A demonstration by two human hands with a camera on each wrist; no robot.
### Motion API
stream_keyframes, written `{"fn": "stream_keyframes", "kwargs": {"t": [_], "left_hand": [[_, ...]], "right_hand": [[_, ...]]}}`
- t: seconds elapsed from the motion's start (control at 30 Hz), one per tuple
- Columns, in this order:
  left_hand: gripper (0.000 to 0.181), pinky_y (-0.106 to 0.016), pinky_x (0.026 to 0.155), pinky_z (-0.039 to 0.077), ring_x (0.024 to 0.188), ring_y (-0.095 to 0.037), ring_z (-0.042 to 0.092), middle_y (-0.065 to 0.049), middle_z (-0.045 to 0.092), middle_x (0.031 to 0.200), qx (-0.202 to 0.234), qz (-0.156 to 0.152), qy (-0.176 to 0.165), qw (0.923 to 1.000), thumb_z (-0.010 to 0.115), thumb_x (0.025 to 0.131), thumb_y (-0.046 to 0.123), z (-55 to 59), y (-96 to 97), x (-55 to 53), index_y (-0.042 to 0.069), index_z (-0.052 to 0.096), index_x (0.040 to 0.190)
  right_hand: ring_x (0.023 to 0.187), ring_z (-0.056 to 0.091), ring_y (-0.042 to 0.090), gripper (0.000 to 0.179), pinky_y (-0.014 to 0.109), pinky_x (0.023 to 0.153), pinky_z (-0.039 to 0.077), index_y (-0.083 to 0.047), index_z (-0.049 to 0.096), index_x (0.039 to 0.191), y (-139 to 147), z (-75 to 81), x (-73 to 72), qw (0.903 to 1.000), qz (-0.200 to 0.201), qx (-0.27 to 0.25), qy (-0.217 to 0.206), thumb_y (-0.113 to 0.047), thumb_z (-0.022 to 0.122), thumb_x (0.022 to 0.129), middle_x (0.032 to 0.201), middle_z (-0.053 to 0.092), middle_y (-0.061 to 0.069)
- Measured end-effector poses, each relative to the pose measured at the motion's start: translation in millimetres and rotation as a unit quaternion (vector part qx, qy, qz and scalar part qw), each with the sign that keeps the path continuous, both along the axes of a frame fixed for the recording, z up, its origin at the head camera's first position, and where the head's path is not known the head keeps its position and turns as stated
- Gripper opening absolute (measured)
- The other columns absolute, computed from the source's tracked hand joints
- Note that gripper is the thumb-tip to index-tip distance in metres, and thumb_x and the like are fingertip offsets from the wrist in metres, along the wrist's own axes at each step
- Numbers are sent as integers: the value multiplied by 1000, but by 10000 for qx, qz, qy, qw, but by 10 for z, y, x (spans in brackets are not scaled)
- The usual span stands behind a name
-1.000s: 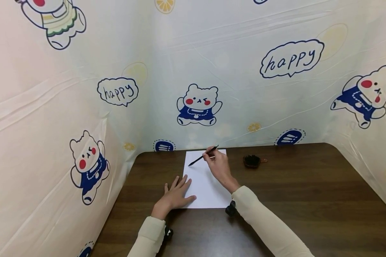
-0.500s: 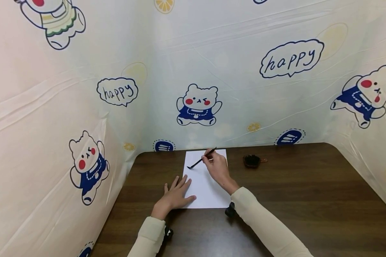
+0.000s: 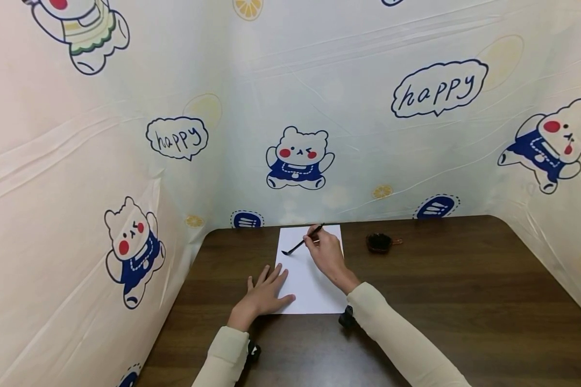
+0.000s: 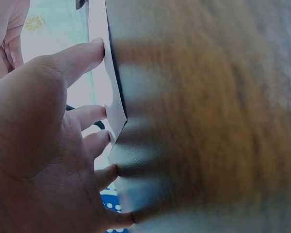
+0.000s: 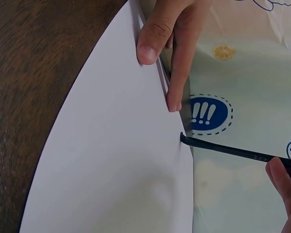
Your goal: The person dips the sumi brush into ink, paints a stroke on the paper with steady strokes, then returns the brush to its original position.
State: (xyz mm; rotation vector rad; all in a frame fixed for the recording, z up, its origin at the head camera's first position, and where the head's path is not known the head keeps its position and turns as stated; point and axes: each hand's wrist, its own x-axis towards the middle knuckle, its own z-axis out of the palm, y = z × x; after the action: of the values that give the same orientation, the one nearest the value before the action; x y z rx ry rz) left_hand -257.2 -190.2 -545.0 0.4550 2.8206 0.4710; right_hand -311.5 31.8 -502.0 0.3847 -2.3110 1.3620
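1. Head view, centre: your right hand [image 3: 328, 253] pinches the brush [image 3: 297, 245] between thumb and fingers; grip closed on the handle, which slants from upper right down to lower left.
2. Brush tip sits bent against the paper [image 3: 314, 295], toward the upper left of the sheet. Right wrist view has the same contact right of centre, near the sheet's edge.
3. Your left hand [image 3: 261, 295] lies flat at the lower left of the sheet, fingers straight and spread, gripping nothing. Thumb and index finger rest on the paper; ring and little fingers reach the table [image 3: 440, 290].
4. Paper lies at the middle of the frame, long side running away from you.
5. Right of the paper: a small dish [image 3: 379, 243], dark inside, its handle pointing right.
6. Behind the table, upper frame: a pale cloth [image 3: 358, 161] printed with bears and "happy" bubbles.
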Motion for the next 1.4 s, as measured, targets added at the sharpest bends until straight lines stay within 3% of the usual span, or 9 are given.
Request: {"fn": "stream_keyframes", "kwargs": {"t": [0.17, 0.53, 0.9, 1.13, 1.3, 1.4], "left_hand": [[84, -85, 120, 6, 166, -45, 12, -7, 20, 180, -269, 18, -16, 9996, 61, 101, 62, 89, 41, 39, 19, 35, 168], [83, -85, 119, 4, 165, -47, 11, -10, 20, 180, -103, -50, -25, 9999, 62, 101, 58, 61, 23, 28, 16, 36, 168], [85, -85, 120, 7, 166, -44, 12, -6, 19, 180, -268, 18, -32, 9996, 61, 100, 64, 69, 34, 16, 20, 35, 169], [86, -85, 120, 4, 166, -44, 9, -7, 18, 180, -91, -31, -68, 9999, 61, 101, 63, 84, 14, 26, 19, 34, 169], [89, -87, 117, 2, 165, -47, 7, -8, 16, 181, 136, -97, -30, 9999, 57, 99, 70, -11, -29, -5, 21, 31, 170], [89, -86, 118, 2, 166, -47, 7, -8, 16, 181, 133, -78, -59, 9999, 57, 100, 68, 10, -22, 9, 20, 32, 170]], "right_hand": [[94, 80, 24, 7, 33, 81, 65, -4, 70, 103, 20, 0, -1, 10000, -49, 16, 13, -10, 73, 101, 99, 79, 12], [92, 80, 24, 6, 33, 79, 65, -4, 70, 102, 92, 27, 22, 9997, -223, 86, 35, -9, 74, 101, 98, 79, 13], [88, 80, 24, 7, 37, 77, 66, -3, 71, 103, 212, 58, 51, 9994, -338, 63, -97, -9, 73, 101, 96, 80, 13], [87, 80, 24, 5, 38, 76, 66, -4, 72, 103, 292, 70, 57, 9992, -407, 57, -6, -8, 74, 100, 95, 80, 12], [89, 80, 24, 6, 37, 76, 66, -4, 71, 103, 344, 62, 61, 9991, -410, 115, 79, -8, 74, 100, 95, 79, 12], [89, 80, 24, 6, 38, 77, 66, -4, 71, 103, 379, 64, 71, 9991, -398, 110, 68, -8, 74, 100, 95, 79, 12]]}}
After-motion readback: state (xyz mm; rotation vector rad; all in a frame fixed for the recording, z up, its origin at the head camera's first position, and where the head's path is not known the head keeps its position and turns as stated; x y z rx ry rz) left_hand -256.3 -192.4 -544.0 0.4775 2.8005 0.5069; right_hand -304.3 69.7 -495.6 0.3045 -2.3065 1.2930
